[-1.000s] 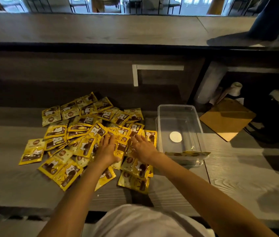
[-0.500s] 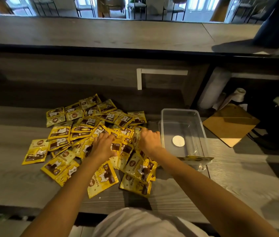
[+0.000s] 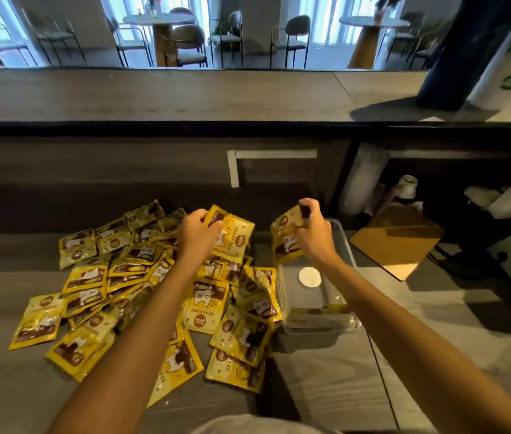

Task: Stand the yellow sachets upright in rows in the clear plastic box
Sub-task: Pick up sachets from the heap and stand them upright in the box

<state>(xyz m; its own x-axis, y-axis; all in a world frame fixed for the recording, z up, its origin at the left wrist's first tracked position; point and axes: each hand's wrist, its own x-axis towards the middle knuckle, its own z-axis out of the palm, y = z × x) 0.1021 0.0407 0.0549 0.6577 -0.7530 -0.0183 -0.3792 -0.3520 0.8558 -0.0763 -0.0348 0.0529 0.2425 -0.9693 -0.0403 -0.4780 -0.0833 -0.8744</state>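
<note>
A heap of yellow sachets (image 3: 141, 289) lies spread flat on the grey wooden counter. The clear plastic box (image 3: 349, 255) stands just right of the heap, with a white round label on its floor and a sachet lying at its near end. My left hand (image 3: 197, 238) holds one yellow sachet (image 3: 234, 236) lifted above the heap. My right hand (image 3: 315, 234) pinches another yellow sachet (image 3: 285, 238) by its top, hanging over the box's far left corner.
A brown board (image 3: 400, 241) lies to the right of the box. A raised counter ledge (image 3: 185, 95) runs across the back. A white roll (image 3: 407, 186) and dark clutter sit in the recess at the right.
Both hands have risen from the heap, each with a sachet. The right hand has carried its sachet toward the box. The camera has tilted up slightly.
</note>
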